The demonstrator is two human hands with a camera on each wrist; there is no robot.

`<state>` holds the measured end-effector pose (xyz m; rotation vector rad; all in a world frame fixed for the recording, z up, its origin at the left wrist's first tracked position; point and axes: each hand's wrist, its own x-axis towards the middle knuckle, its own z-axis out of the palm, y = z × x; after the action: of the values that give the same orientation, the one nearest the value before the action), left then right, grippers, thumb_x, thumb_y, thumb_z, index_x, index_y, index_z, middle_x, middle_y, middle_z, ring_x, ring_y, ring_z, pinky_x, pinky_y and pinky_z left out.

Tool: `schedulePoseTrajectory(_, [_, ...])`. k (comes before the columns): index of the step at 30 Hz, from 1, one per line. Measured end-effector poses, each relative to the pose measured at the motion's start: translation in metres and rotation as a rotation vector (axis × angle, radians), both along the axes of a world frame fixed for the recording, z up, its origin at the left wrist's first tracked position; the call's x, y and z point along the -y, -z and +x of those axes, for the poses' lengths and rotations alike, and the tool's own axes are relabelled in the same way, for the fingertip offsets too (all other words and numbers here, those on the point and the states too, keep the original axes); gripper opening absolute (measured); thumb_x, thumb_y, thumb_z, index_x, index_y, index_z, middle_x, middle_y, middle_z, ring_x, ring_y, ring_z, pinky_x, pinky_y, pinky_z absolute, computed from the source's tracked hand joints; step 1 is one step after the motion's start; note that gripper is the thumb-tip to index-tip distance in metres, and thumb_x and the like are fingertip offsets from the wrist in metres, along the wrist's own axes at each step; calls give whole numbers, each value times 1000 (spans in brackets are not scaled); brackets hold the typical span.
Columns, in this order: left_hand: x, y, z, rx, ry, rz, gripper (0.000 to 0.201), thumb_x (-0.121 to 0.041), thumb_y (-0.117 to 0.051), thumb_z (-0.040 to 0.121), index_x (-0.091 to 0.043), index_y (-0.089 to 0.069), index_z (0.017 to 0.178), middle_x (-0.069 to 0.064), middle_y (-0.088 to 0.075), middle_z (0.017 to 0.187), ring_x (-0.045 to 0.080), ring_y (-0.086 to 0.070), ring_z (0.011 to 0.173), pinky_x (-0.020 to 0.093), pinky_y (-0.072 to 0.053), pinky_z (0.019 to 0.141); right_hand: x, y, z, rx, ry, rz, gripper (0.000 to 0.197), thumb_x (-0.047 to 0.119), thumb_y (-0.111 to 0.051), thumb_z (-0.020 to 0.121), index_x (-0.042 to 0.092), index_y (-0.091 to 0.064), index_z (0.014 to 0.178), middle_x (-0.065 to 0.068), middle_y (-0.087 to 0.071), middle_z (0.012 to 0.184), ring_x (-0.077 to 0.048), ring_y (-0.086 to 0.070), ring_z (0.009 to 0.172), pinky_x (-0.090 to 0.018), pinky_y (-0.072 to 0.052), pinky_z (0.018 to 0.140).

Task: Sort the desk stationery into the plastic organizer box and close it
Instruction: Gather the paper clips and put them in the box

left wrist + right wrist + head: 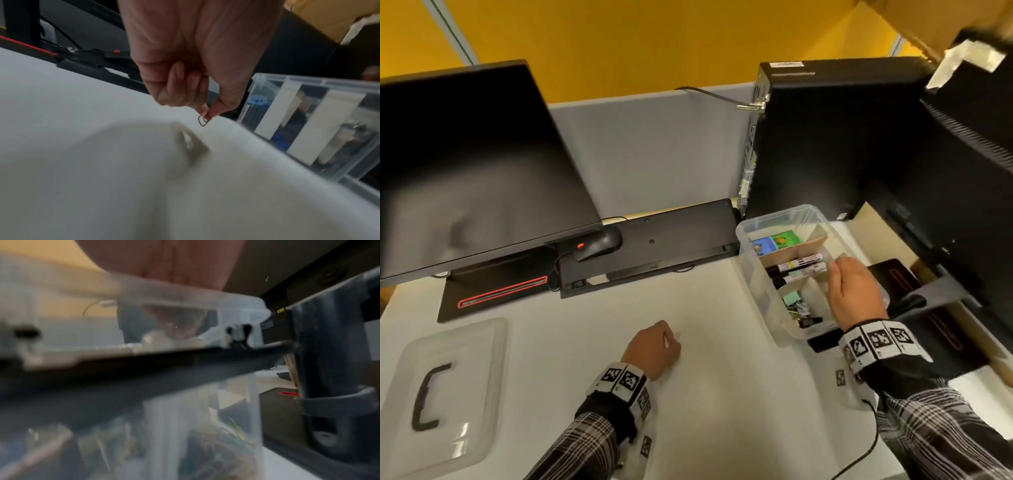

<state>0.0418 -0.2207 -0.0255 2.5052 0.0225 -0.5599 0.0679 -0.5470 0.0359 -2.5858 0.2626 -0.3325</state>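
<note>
The clear plastic organizer box [748, 274] stands open at the right of the white desk. Cardboard dividers [794, 248] split it; it holds coloured cards [774, 241], markers [796, 265] and a pile of clips [799, 308]. Its clear lid [465, 346] with a black handle lies flat at the near left. My left hand [671, 339] rests mid-desk and pinches a wire paper clip [202, 121] between thumb and forefinger, left of the box [308, 121]. My right hand [837, 270] hangs over the box's right side, fingers dipping inside; its grip is hidden by blur.
A dark monitor [465, 164] stands at the back left, with a mouse [599, 245] and a black keyboard [654, 240] behind the work area. A computer tower [825, 137] rises behind the box. Another monitor's stand [935, 294] sits close on the right.
</note>
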Motion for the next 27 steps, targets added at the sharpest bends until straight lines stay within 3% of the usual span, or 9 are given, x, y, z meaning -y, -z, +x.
schedulePoseTrajectory(3, [17, -7, -1, 34, 35, -62, 15, -28, -53, 90, -22, -48, 77, -6, -48, 64, 8, -41, 57, 22, -32, 53, 10, 5, -8, -161, -69, -50, 31, 21, -35, 99, 7, -62, 94, -17, -64, 94, -33, -59, 91, -30, -36, 72])
schedulePoseTrajectory(7, [39, -29, -6, 80, 101, -76, 18, -31, -54, 89, -27, -46, 73, -7, -47, 59, 6, -40, 50, 19, -32, 51, 28, 2, -16, 35, -23, -21, 27, 21, -36, 97, 10, -61, 98, -9, -62, 97, -27, -54, 92, -35, -43, 76])
schedulePoseTrajectory(10, [77, -66, -2, 216, 207, -100, 13, -33, -54, 88, -23, -51, 81, -5, -45, 57, 7, -41, 50, 20, -30, 49, 39, 10, -23, 75, 101, -82, 30, 17, -42, 94, 10, -55, 119, -9, -54, 125, -25, -44, 114, -43, -40, 96])
schedulePoseTrajectory(12, [115, -91, 8, 306, 308, -98, 10, -31, -54, 88, -22, -52, 86, -5, -49, 63, 12, -47, 57, 26, -32, 55, 43, 22, -27, -2, 134, 6, 41, 16, -41, 95, 8, -44, 136, -11, -43, 142, -27, -36, 130, -44, -32, 108])
schedulePoseTrajectory(15, [175, -111, 30, 365, 445, -61, 16, -26, -51, 88, -12, -54, 95, 6, -62, 82, 25, -57, 76, 30, -42, 64, 42, 31, -28, -26, 128, 255, 45, 14, -35, 99, 9, -33, 143, -10, -36, 148, -24, -32, 137, -34, -25, 111])
schedulePoseTrajectory(18, [230, -114, 50, 363, 546, 13, 19, -22, -48, 91, -7, -54, 101, 14, -65, 95, 31, -61, 87, 37, -48, 72, 42, 34, -27, 12, 119, 281, 44, 11, -34, 99, 8, -34, 142, -11, -36, 147, -23, -32, 136, -26, -21, 108])
schedulePoseTrajectory(21, [265, -106, 63, 327, 631, 138, 24, -14, -46, 94, -4, -52, 115, 15, -63, 109, 29, -61, 100, 34, -44, 77, 44, 38, -26, 13, 111, 288, 43, 11, -34, 99, 7, -35, 142, -12, -38, 145, -24, -35, 134, -23, -22, 105])
schedulePoseTrajectory(24, [280, -93, 68, 257, 701, 249, 31, -12, -50, 93, -2, -49, 122, 18, -57, 120, 31, -56, 111, 38, -45, 91, 45, 39, -25, 13, 103, 313, 43, 11, -34, 99, 8, -35, 141, -11, -39, 143, -23, -37, 133, -23, -23, 105])
schedulePoseTrajectory(27, [285, -85, 67, 195, 799, 372, 34, -14, -48, 95, -1, -48, 126, 18, -56, 126, 30, -54, 117, 37, -42, 97, 46, 40, -25, 24, 91, 310, 43, 11, -34, 98, 7, -35, 141, -11, -39, 142, -23, -37, 132, -23, -24, 106])
